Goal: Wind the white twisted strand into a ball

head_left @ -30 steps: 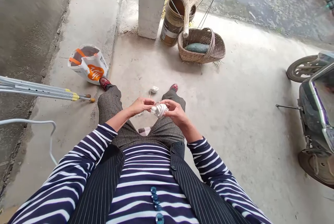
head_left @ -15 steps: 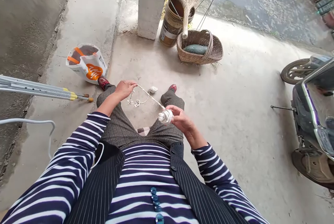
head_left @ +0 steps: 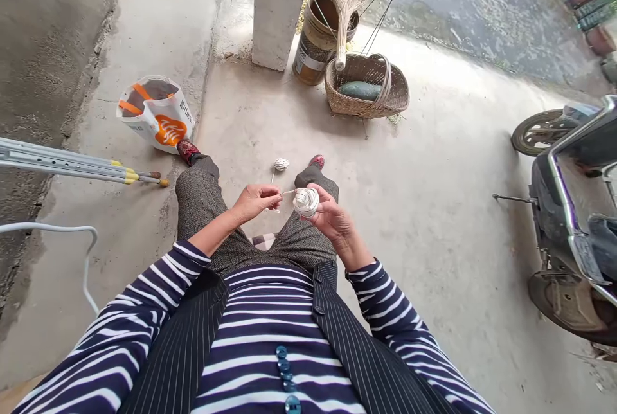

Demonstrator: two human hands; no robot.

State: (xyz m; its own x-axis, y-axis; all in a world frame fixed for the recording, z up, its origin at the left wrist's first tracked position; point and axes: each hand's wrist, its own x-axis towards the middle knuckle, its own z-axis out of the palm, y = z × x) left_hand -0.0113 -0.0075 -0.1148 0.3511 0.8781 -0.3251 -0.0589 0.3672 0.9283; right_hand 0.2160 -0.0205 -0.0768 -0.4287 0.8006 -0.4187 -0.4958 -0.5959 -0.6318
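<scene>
My right hand [head_left: 332, 216] is closed round a ball of white cord [head_left: 306, 202], held above my lap. Close by on its left, my left hand [head_left: 258, 202] pinches a strand of the cord [head_left: 288, 191] that runs to the ball. A short piece of cord hangs under the left fingers. On the floor between my feet lies a smaller white ball of cord [head_left: 281, 164], its strand leading down toward my left hand. The left fingertips partly cover where these strands meet.
A white and orange bag [head_left: 157, 118] stands by my left foot, with crutches [head_left: 87, 163] reaching in from the left. Ahead are a pillar [head_left: 279, 9], a bucket [head_left: 313, 47] with a broom [head_left: 343, 9], and a wicker basket [head_left: 349, 104] holding a green gourd [head_left: 360, 90]. A motorbike [head_left: 554, 208] stands right.
My left hand has come right and down, close to the ball, so the stretched strand between my hands is much shorter. The right hand has risen slightly and turned the ball.
</scene>
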